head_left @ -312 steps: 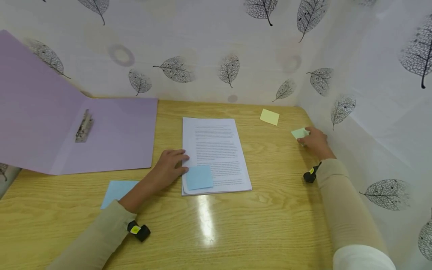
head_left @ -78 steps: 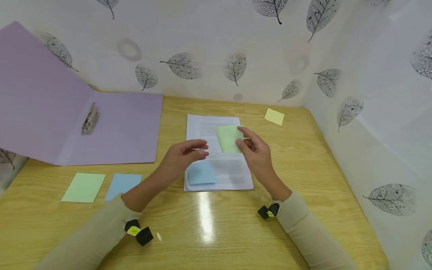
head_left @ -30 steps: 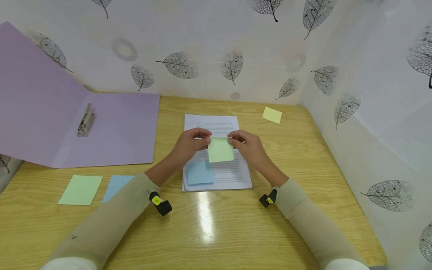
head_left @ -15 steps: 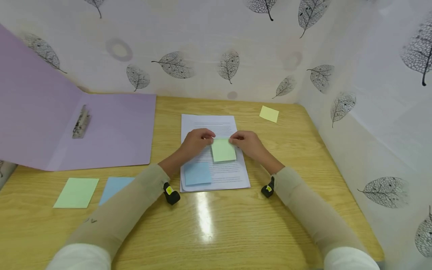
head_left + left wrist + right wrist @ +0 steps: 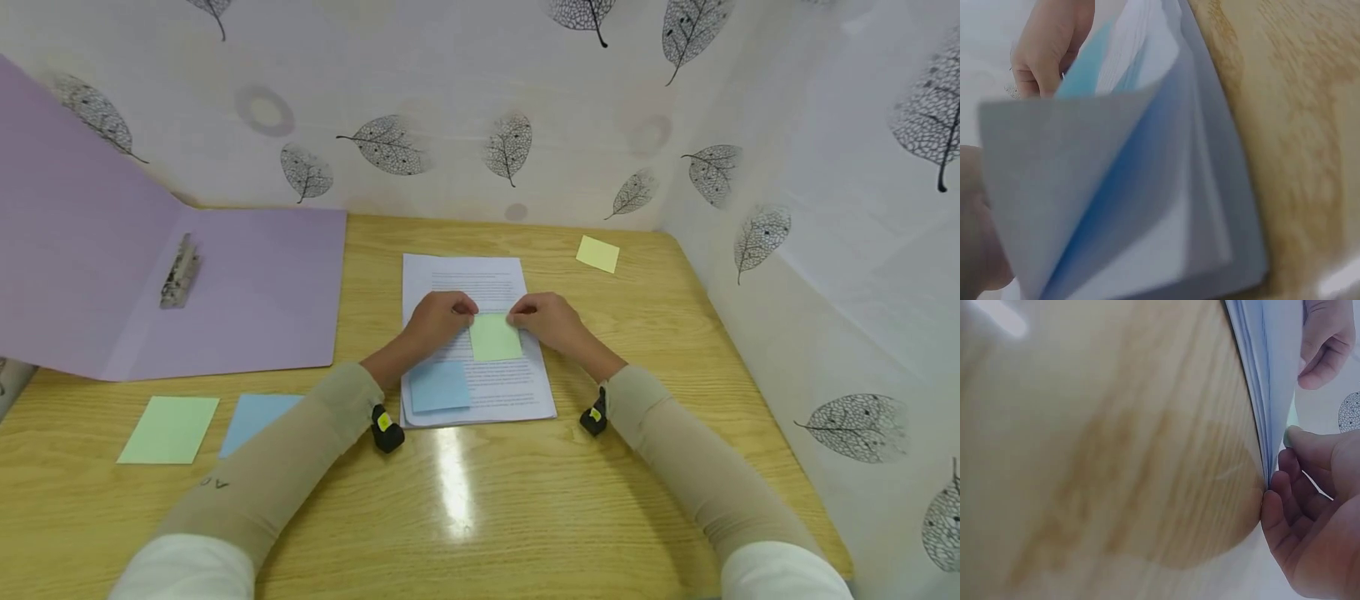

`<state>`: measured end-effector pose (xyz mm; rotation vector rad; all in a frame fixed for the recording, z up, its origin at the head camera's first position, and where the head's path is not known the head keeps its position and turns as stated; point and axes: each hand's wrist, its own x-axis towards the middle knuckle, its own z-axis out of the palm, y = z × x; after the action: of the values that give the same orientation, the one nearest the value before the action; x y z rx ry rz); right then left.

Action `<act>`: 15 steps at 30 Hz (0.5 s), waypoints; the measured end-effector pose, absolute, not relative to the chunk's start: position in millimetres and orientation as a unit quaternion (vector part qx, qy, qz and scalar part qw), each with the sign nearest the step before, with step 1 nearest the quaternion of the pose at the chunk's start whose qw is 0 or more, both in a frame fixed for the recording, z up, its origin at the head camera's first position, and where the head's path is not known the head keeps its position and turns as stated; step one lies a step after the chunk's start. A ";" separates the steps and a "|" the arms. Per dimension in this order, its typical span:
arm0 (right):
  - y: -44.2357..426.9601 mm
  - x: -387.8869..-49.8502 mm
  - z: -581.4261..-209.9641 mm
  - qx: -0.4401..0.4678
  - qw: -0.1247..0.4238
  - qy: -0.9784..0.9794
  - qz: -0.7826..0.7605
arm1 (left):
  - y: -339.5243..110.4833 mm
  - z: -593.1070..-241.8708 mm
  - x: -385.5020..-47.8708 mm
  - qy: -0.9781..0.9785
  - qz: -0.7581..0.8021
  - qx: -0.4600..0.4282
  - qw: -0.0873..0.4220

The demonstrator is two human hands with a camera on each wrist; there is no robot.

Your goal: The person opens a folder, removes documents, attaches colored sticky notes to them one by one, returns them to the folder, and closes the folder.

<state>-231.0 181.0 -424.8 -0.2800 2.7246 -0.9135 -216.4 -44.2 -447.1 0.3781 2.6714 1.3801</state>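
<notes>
A light green sticky note (image 5: pixel 496 337) lies against the middle of a printed paper stack (image 5: pixel 510 393). My left hand (image 5: pixel 441 315) pinches its upper left corner, and my right hand (image 5: pixel 549 317) pinches the upper right one. Below it, a blue sticky note (image 5: pixel 439 386) sits at the stack's lower left. Close up in the left wrist view, the stack's corner sheet (image 5: pixel 1060 162) curls upward, and part of my left hand (image 5: pixel 982 231) shows at the edge. In the right wrist view my right hand (image 5: pixel 1316 506) is by the stack's edge; only a sliver of green shows.
An open purple folder (image 5: pixel 270 292) with a metal clip (image 5: pixel 180 273) lies at the left. In front of it are a green square (image 5: pixel 168 429) and a blue square (image 5: pixel 255 419), the latter partly under my left forearm. A yellow note (image 5: pixel 597 253) lies at the back right.
The green note has come from the far right onto the page, first in my right hand, then in both. A second green square now lies left of the blue one. Lately both hands have lowered slightly.
</notes>
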 end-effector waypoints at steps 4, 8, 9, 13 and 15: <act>180.6 -230.7 -424.3 -0.097 0.125 0.940 -0.301 | -42.6 -447.2 -214.6 0.882 0.451 0.125 0.049; 179.8 -229.8 -424.2 -0.099 0.123 0.945 -0.288 | -41.1 -449.5 -213.9 0.884 0.448 0.129 0.042; 179.6 -229.6 -424.4 -0.100 0.122 0.946 -0.284 | -40.8 -450.5 -214.0 0.885 0.446 0.130 0.040; 178.2 -229.4 -425.7 -0.110 0.113 0.952 -0.264 | -40.5 -451.6 -213.8 0.889 0.438 0.129 0.041; 177.5 -229.6 -425.9 -0.115 0.110 0.953 -0.259 | -40.9 -450.6 -214.0 0.892 0.431 0.128 0.046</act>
<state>-229.6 177.5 -425.9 -0.3368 2.8006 -0.7605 -214.0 -40.9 -450.6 0.3900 2.7228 1.3156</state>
